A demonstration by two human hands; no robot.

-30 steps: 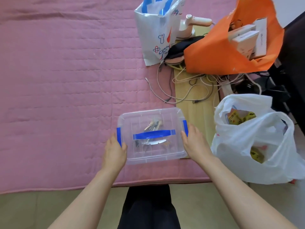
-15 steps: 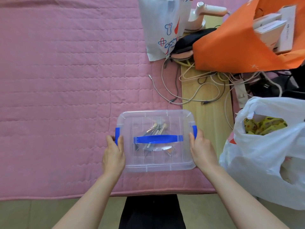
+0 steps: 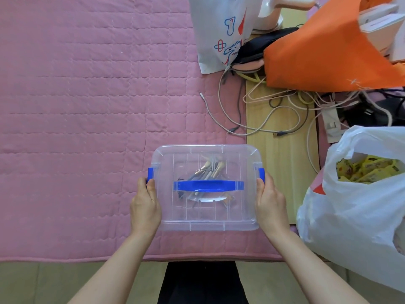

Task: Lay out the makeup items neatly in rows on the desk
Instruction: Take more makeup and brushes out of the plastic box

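A clear plastic storage box point(image 3: 245, 218) with a blue handle point(image 3: 208, 186) on its lid and blue side latches sits on the pink quilted mat point(image 3: 76, 106). Through the lid I see several makeup brushes point(image 3: 207, 172) lying inside. My left hand point(image 3: 145, 207) holds the box's left side, its fingertips at the left latch point(image 3: 150, 174). My right hand point(image 3: 271, 205) holds the right side, with fingertips at the right latch point(image 3: 261, 174). The lid is closed.
To the right stands a white plastic bag point(image 3: 350, 216) with yellow packets. Tangled cables point(image 3: 263, 115) lie on a wooden board behind the box. An orange bag point(image 3: 324, 51) with white boxes and a printed white bag point(image 3: 219, 34) stand at the back.
The camera has come closer and the view shifted. The box has shifted a little nearer to me on the mat. Both hands stay at its sides, fingertips now at the latches.
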